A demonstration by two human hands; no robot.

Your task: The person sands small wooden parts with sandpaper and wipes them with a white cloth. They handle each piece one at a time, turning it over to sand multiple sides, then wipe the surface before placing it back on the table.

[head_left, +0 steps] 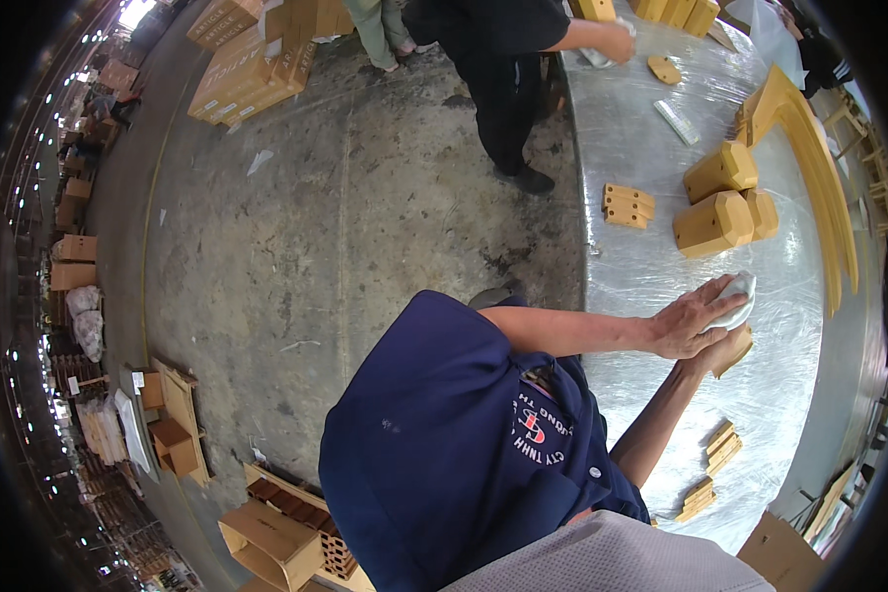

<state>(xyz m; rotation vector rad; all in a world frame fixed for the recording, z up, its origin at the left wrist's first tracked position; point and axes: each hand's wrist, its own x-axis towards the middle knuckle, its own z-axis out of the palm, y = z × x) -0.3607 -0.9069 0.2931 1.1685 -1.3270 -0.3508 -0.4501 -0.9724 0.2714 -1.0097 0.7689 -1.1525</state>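
The floor (pixel 266 227) here is blotchy grey concrete, with cardboard boxes (pixel 252 84) way off up and left of my white cloth (pixel 737 305), and the surface (pixel 627 286) under that cloth is wrapped in shiny, crinkly plastic. My left hand (pixel 683 328) is clutching the cloth. My right hand (pixel 712 356), just below it, is gripping a wooden piece (pixel 740 356), but most of its fingers are hidden and only the wood's end pokes out, so no clue on its full shape. Chunky wooden blocks (pixel 712 225) sit above the cloth in view; a person (pixel 508 94) in black, farther up-left of it, is cut off by the top edge.
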